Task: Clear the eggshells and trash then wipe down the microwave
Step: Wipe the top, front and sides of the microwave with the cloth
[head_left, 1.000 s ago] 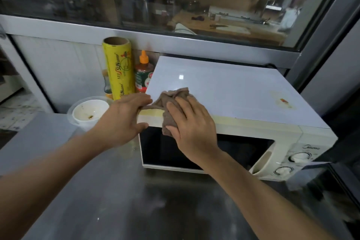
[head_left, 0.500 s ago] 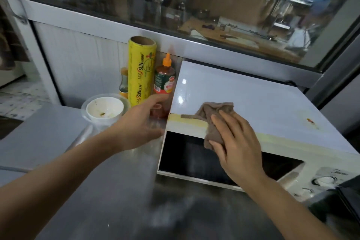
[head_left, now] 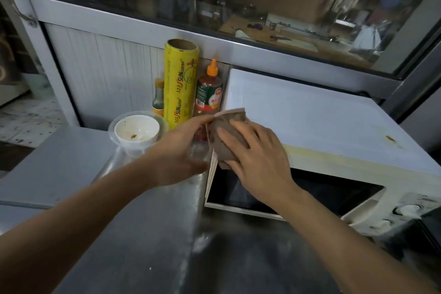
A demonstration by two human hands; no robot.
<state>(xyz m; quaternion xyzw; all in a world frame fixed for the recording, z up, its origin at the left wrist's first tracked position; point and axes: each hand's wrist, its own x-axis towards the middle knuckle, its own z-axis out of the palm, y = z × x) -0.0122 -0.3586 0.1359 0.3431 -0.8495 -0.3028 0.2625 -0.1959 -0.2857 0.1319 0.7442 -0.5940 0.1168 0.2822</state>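
A white microwave (head_left: 317,117) stands on the steel counter (head_left: 71,164), its dark door facing me. A brown cloth (head_left: 229,133) lies over its front left top corner. My right hand (head_left: 257,155) presses the cloth with spread, nearly straight fingers. My left hand (head_left: 181,150) is beside the microwave's left side and pinches the cloth's upper left edge with its fingertips. A small orange stain (head_left: 390,138) marks the top at the right.
A yellow roll of cling wrap (head_left: 181,81), an orange-capped sauce bottle (head_left: 209,89) and a small bottle (head_left: 158,98) stand against the wall left of the microwave. A used white cup in a clear plastic bowl (head_left: 137,130) sits in front of them. A glass window runs above.
My right hand slid the cloth left to the microwave's front left corner. My left hand came back from beside the microwave and took hold of the cloth's edge. The view shifted left.
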